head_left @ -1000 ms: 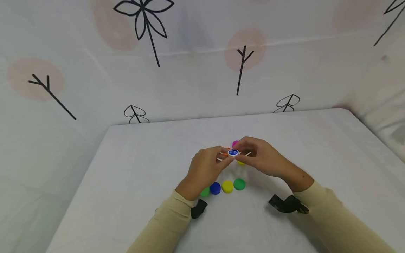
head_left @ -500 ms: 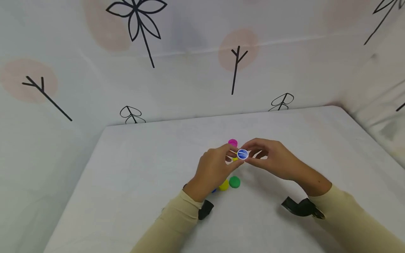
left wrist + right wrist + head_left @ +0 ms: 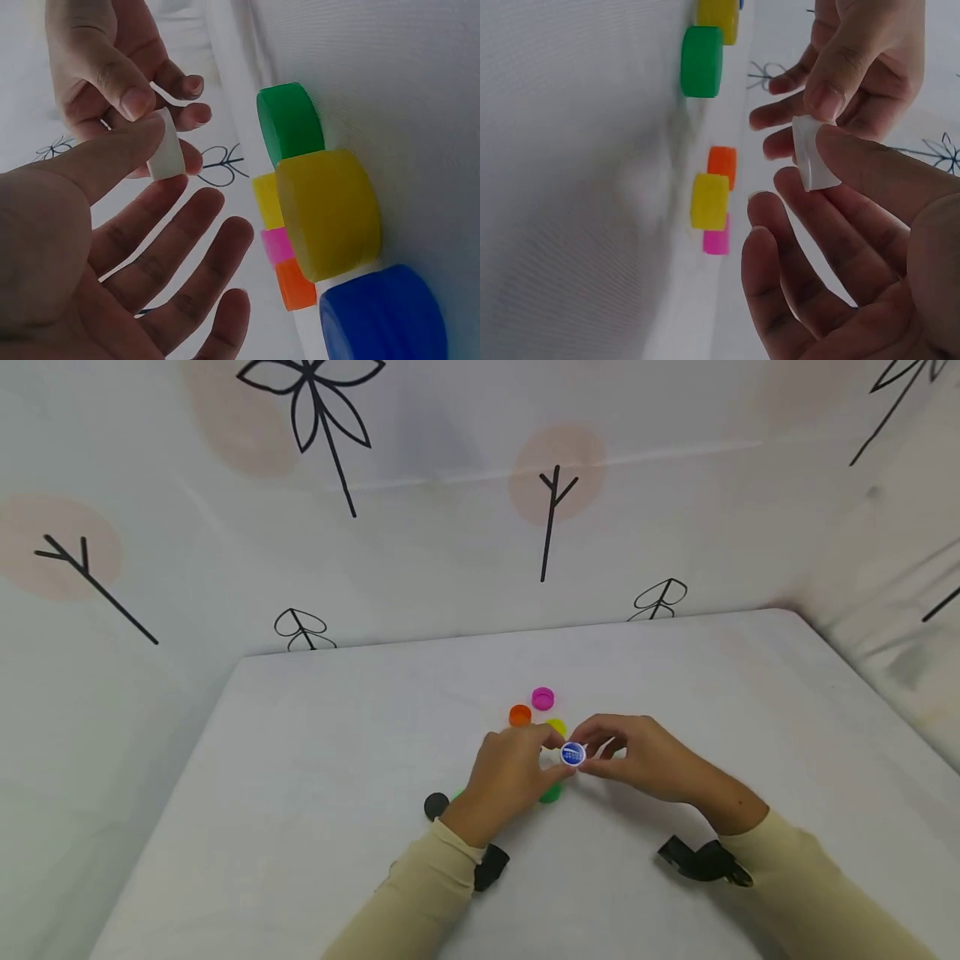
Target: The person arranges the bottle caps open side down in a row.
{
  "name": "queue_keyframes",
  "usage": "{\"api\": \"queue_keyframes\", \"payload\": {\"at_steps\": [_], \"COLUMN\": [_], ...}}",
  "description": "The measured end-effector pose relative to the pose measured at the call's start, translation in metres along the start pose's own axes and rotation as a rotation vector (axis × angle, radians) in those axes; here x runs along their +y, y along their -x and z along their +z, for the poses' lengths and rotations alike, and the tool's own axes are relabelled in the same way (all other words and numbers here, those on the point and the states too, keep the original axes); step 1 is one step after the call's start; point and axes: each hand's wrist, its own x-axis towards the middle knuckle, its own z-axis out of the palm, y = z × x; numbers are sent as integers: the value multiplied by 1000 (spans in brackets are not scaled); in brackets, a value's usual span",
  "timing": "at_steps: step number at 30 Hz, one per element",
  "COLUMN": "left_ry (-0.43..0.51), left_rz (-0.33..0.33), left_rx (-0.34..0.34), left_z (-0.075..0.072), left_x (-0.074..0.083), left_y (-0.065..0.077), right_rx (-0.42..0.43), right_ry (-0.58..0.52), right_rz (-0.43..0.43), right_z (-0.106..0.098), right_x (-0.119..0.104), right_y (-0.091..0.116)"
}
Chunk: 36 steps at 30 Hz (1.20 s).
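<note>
A small white bottle cap (image 3: 573,754) with a blue printed top is held above the table between both hands. My left hand (image 3: 510,772) pinches its left side with thumb and index finger; the other fingers spread loosely, as the left wrist view shows. From the other side my right hand (image 3: 648,760) pinches the same cap (image 3: 814,154) between thumb and fingertip. Under and around the hands lie coloured caps: a green cap (image 3: 291,124), a yellow cap (image 3: 330,216) and a blue cap (image 3: 384,319). The left hand hides part of this near row in the head view.
Farther back on the white table (image 3: 337,727) lie a pink cap (image 3: 543,698), an orange cap (image 3: 521,716) and another yellow cap (image 3: 556,727). A black cap (image 3: 437,806) sits left of the left wrist. Black straps (image 3: 705,860) hang at both wrists. A patterned cloth stands behind.
Both hands, still pinching the white bottle cap, have moved rightward and then nearer over the table. The orange and black caps are now uncovered, while the near row is more hidden.
</note>
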Motion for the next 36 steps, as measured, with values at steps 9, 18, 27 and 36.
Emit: {"api": "queue_keyframes", "payload": {"at_steps": [9,18,27,36], "left_ry": [-31,-117,-166,-214], "left_rz": [-29,-3,-1,18], "left_rx": [-88,-118,-124,-129], "left_z": [10,15,21,25], "left_x": [-5,-4,-4,-2], "left_y": [-1,0,0,3], "right_rx": [-66,-124,-165,-184], "right_ry": [-59,-72,-49,-40], "right_rz": [51,48,77,102], "right_z": [7,11,11,14], "right_x": [5,13,14,15], "right_y": [0,0,-1,-1]}}
